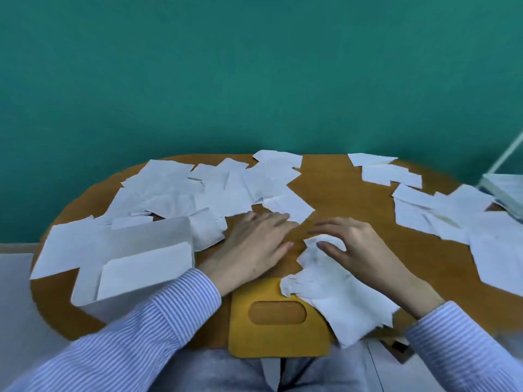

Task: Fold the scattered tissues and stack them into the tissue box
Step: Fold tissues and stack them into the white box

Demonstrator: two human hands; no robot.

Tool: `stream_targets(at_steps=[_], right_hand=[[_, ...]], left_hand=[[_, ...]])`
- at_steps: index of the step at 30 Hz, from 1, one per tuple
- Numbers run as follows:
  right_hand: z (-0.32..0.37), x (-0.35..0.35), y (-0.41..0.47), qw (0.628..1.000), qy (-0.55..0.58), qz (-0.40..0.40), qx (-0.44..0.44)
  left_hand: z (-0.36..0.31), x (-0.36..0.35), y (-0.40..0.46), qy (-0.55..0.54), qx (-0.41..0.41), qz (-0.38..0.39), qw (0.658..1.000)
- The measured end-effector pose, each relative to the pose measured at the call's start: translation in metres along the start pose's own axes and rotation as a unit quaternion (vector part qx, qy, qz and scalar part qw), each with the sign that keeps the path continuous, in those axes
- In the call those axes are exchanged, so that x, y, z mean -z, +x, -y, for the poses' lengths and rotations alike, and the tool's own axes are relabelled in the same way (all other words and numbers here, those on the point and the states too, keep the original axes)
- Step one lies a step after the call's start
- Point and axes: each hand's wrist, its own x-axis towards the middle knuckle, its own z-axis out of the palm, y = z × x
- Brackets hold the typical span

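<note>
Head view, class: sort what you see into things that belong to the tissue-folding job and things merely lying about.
Job: crumpled tissue under right hand; left hand; scattered tissues; tissue box; yellow lid.
Lying about: white stack at right edge; wooden table.

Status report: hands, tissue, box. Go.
Left hand open, flat on table. Right hand fingers curled on crumpled tissue, not yet folded. Tissue box open at left, folded tissue inside. Yellow lid lies under tissue.
</note>
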Motion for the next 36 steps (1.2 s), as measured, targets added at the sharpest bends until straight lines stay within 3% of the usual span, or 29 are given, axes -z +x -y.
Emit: stream_targets(at_steps=[3, 8, 12, 19, 25, 30, 36], right_hand=[[-0.033, -0.001, -0.026, 0.999, -0.008, 0.009, -0.048], [-0.067, -0.025, -0.058, 0.993, -0.011, 0.099, -0.06], [-0.079, -0.04, -0.072, 0.991, -0.027, 0.11, -0.072], [-0.084, -0.048, -0.071, 0.991, -0.088, 0.041, -0.095], [-0.097, -0.035, -0.072, 0.994, -0.042, -0.003, -0.102], [-0.101, -0.036, -0.068, 0.994, -0.04, 0.007, -0.104], [-0.098, -0.031, -0.062, 0.993, -0.032, 0.024, -0.113]], left_hand=[[-0.023, -0.025, 0.02, -0.017, -0.028, 0.038, 0.999], [-0.043, -0.06, 0.034, -0.041, -0.063, 0.109, 0.991], [-0.045, -0.077, 0.04, -0.039, -0.074, 0.149, 0.985], [-0.038, -0.081, 0.066, -0.011, -0.071, 0.104, 0.992], [-0.057, -0.073, 0.054, -0.066, -0.126, 0.008, 0.99], [-0.068, -0.084, 0.044, -0.097, -0.126, 0.028, 0.987], [-0.053, -0.085, 0.047, -0.036, -0.102, -0.007, 0.994]])
